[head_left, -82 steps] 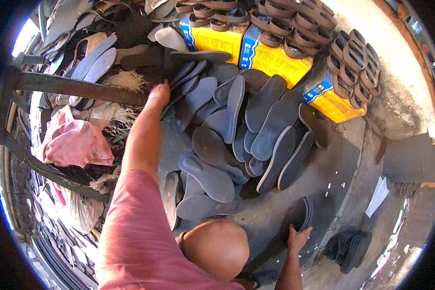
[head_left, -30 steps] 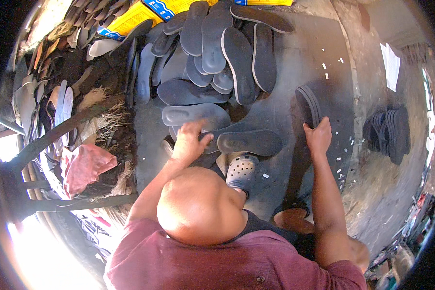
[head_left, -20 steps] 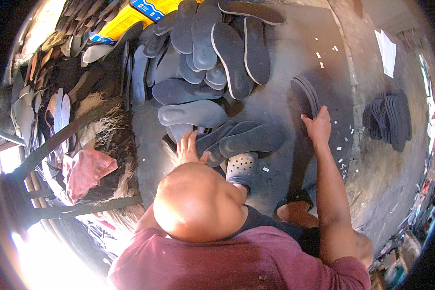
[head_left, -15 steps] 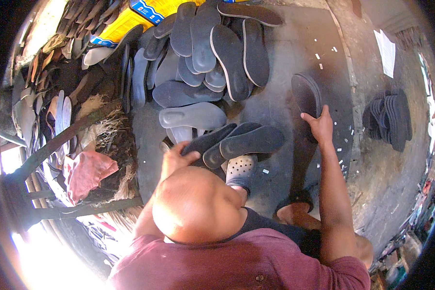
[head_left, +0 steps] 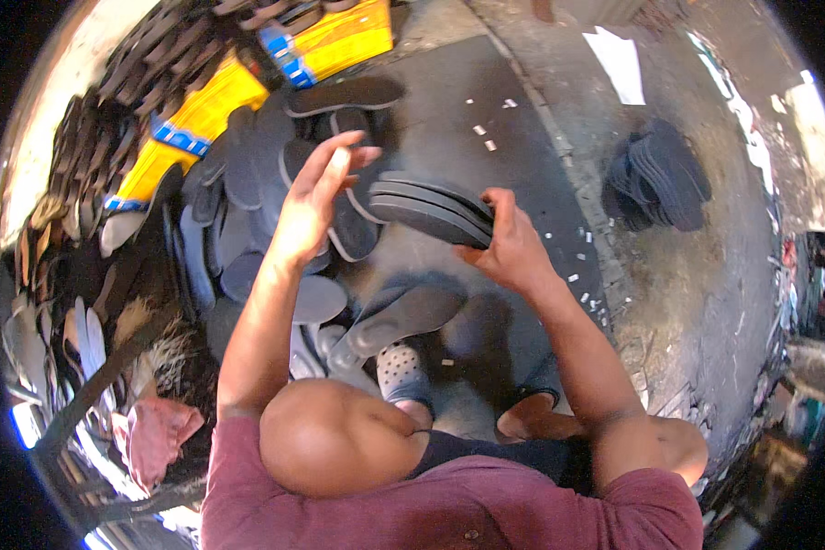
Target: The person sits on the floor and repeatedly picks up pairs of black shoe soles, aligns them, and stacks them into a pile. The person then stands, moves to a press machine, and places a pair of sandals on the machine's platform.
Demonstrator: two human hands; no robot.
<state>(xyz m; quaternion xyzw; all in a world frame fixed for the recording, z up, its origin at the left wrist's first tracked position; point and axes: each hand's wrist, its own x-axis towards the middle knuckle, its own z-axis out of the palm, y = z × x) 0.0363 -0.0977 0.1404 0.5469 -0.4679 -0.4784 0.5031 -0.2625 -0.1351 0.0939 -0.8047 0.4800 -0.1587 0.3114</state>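
Note:
My right hand [head_left: 515, 243] grips one end of a small stack of dark shoe soles [head_left: 426, 207], held up above the floor mat. The stack lies sideways, its layered edges toward me. To its left, my left hand [head_left: 313, 191] is raised with fingers apart and nothing in it. Beyond and below that hand spreads a pile of black and grey soles, one dark sole [head_left: 346, 95] lying across its far end. Closer to me, a grey sole [head_left: 411, 317] rests by my foot in a dotted clog [head_left: 402, 371].
A dark mat [head_left: 449, 101] covers the floor, dotted with small white scraps. Right of it stands a bundle of dark soles [head_left: 658, 179]. Yellow-and-blue boxes [head_left: 213, 110] and heaped soles line the far left. A pink cloth [head_left: 159, 438] hangs by wooden bars at the left.
My right hand has lifted the dark soles from the mat's right side toward the middle. My left hand has left the soles by my foot and risen. The view has shifted.

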